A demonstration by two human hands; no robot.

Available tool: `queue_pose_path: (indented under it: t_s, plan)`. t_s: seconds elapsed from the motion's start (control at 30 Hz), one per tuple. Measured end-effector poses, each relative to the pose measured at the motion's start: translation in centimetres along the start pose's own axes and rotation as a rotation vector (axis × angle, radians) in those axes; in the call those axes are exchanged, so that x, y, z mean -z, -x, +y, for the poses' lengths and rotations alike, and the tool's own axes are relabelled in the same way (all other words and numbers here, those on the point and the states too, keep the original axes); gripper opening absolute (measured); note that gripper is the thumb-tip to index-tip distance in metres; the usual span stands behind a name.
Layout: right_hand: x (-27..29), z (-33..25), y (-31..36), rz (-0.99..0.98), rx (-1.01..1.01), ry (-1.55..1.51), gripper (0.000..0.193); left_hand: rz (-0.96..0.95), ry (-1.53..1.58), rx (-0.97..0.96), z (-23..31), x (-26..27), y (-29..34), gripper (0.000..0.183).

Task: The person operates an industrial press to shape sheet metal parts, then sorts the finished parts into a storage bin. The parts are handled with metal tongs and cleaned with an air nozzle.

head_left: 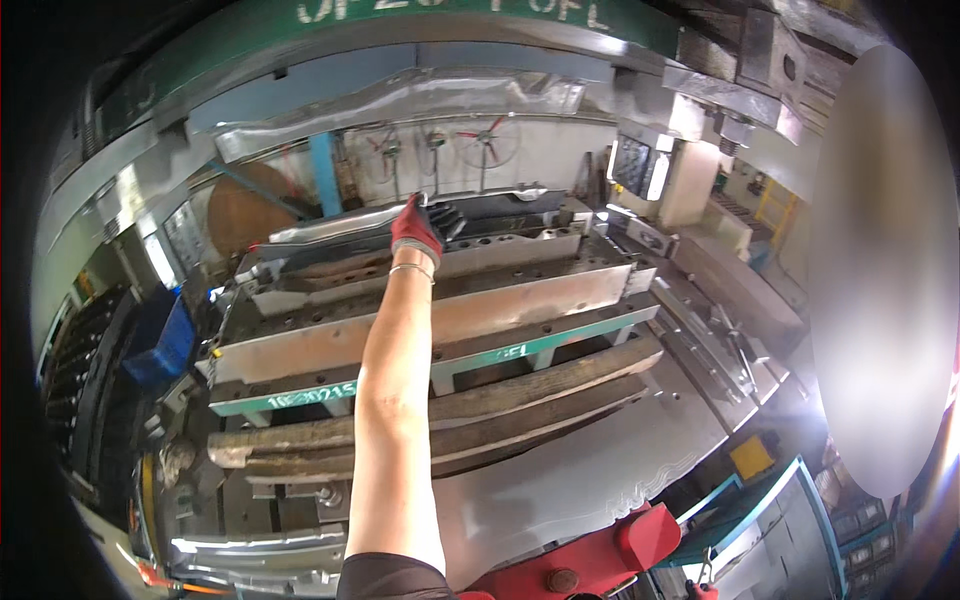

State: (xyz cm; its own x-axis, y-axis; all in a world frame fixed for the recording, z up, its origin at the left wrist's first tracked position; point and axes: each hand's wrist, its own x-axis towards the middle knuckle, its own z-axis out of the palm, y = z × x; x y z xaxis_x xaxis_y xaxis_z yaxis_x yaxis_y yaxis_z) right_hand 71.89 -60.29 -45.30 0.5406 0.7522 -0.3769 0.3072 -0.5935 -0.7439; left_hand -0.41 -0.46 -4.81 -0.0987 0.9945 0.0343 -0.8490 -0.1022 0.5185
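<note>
L hand (418, 228), red/blk glove, out over die (520, 308) at long mtl strip (340, 224), which lies along die's far side; can't tell if fingers closed on it. R hand (704, 592) mostly cut off at btm edge, grip unclear. Blue bin (165, 352) far L, contents not visible. Blue frame (822, 520) lower R, grey sheet w/in.

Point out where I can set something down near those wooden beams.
The broad bare patch is the silvery plate, between the wooden beams and the red metal part. Its left is crowded by a bolt and metal strips; its upper right, by metal rods.
</note>
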Motion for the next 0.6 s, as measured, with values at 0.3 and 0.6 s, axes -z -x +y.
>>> queue_pose_path:
  t_s: [0.3,0.6]
  plan:
    - [2.3,0.5,1.5,0.056,-0.139,-0.039,0.028,0.029,-0.070,-0.302,1.5,-4.3,5.1,0.045]
    - [-0.8,-26.5,-2.4,0.048,0.276,-0.496,0.052,-0.006,-0.342,-0.404,7.0,4.3,39.3,0.029]
